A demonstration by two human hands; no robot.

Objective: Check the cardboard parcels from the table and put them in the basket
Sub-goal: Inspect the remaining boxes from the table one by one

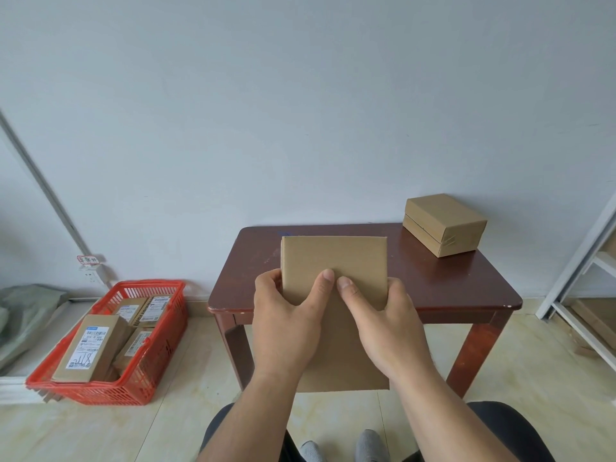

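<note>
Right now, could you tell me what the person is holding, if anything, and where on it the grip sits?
A flat cardboard parcel, held by both hands: left hand on its left edge, right hand on its right edge, thumbs pressed on the near face.

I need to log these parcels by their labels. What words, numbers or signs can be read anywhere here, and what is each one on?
Nothing prints clearly enough to quote.
Shipping labels on the parcels in the red basket: print and barcodes too small to read.
Front parcel's label: large handwritten marks, not legible.
Tag on the wall: red characters, blurred.
Held parcel and parcel on the table: no text on visible faces.
</note>
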